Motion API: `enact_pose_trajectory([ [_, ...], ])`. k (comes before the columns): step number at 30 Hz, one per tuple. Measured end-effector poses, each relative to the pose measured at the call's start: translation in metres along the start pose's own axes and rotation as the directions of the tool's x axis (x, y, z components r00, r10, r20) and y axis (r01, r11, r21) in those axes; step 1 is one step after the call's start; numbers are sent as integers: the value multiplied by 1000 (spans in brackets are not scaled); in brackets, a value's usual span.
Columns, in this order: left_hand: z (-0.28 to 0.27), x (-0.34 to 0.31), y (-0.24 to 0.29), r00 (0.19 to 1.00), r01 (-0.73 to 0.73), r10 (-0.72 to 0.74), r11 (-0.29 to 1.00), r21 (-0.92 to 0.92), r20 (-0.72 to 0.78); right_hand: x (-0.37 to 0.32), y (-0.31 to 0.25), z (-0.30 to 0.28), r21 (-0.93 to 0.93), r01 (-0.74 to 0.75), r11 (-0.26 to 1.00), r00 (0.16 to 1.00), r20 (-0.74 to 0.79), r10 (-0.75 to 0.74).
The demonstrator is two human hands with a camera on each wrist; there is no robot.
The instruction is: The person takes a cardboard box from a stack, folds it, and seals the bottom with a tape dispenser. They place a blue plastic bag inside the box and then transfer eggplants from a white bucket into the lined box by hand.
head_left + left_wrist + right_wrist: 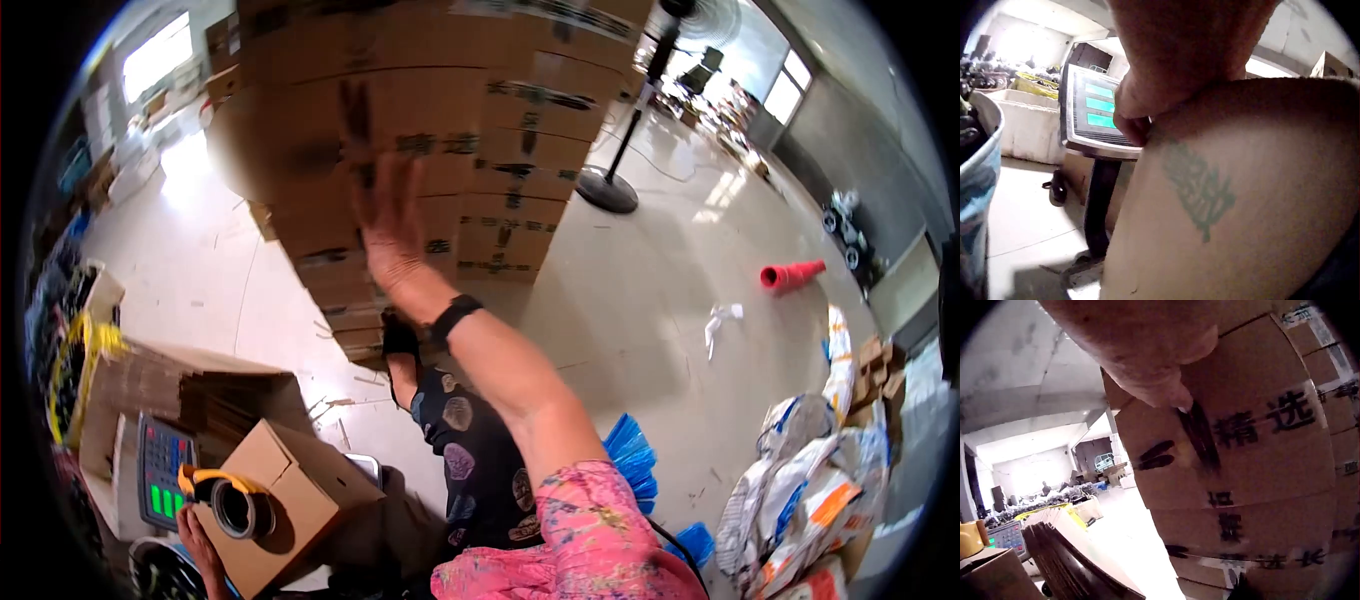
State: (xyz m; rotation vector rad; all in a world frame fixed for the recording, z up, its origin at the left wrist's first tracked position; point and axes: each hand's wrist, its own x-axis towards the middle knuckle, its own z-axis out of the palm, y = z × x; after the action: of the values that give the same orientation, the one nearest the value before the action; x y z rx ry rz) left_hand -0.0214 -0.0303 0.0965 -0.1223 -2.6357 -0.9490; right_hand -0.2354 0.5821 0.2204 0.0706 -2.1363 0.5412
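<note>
In the head view my right hand (395, 225) reaches out, fingers extended, to a tall stack of brown cartons (420, 110). Its fingertips overlap a carton's face, close by dark printed marks; in the right wrist view a fingertip is right at the carton front (1272, 469). Low at the left, my left hand (203, 550) grips the edge of a smaller cardboard box (300, 475). That box fills much of the left wrist view and bears a green leaf-like print (1197, 187). On its top lies a yellow tape dispenser (240, 500) with a dark ring.
Beside the small box stands a scale (165, 470) with green displays. Flat cardboard sheets (1066, 562) lean near it. A black stand (608, 190) rises behind the stack. A red cone (792, 275) lies on the floor, and white sacks (800, 480) are heaped at the right.
</note>
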Motion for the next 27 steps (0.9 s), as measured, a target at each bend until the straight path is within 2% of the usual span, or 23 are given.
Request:
enact_pose_trajectory([
  [1,-4,3,10,998,-24,25,999,-24,52,0,-2,-3,272,-53,961,999,2,54],
  [2,-6,7,17,993,65,-54,993,-98,104,-1,-3,-6,265,-36,963,999,7,35],
  [3,-7,8,13,995,19,-18,1000,-9,102,-2,-4,-10,259,-18,966,1000,12,16],
  [4,-7,9,-4,995,-26,18,997,79,102,-3,-4,-14,-35,56,998,998,39,-55],
  [5,-9,11,-26,991,-19,-3,987,158,135,-5,-1,-21,-324,132,937,990,92,-108],
  [6,-13,16,-21,986,-10,-30,971,237,162,-10,3,-28,-318,151,936,988,72,-135],
  [7,-18,21,-17,971,-139,53,919,370,232,-15,5,-35,-309,174,935,985,54,-166],
  [8,-21,20,-14,980,-37,-30,942,332,196,-17,7,-39,-299,202,933,979,38,-200],
  [10,-25,30,5,953,145,-232,913,380,193,-18,16,-42,-152,208,966,973,-65,-220],
  [12,-30,31,22,979,22,-126,850,526,163,-17,15,-56,-42,200,979,977,-66,-203],
  [13,-31,32,30,985,-35,-74,804,594,157,-21,14,-73,-10,177,984,984,-14,-177],
  [16,-25,43,78,995,-60,10,871,487,104,-37,22,-74,-133,118,984,993,9,-118],
  [17,-19,47,72,991,-134,117,904,405,66,-42,25,-68,-211,102,972,994,-8,-106],
  [21,-2,58,105,982,-147,87,912,383,168,-46,22,-78,-206,132,970,991,23,-130],
  [24,5,58,106,994,-93,64,932,351,91,-49,28,-71,-243,136,960,990,59,-125],
  [25,9,61,88,993,12,-26,993,120,115,-48,29,-68,-253,143,957,989,61,-131],
  [26,14,63,48,981,129,-110,985,-112,159,-48,30,-64,-259,149,954,988,65,-137],
  [27,15,61,40,976,167,-133,966,-196,173,-49,31,-58,-283,147,948,989,50,-139],
])
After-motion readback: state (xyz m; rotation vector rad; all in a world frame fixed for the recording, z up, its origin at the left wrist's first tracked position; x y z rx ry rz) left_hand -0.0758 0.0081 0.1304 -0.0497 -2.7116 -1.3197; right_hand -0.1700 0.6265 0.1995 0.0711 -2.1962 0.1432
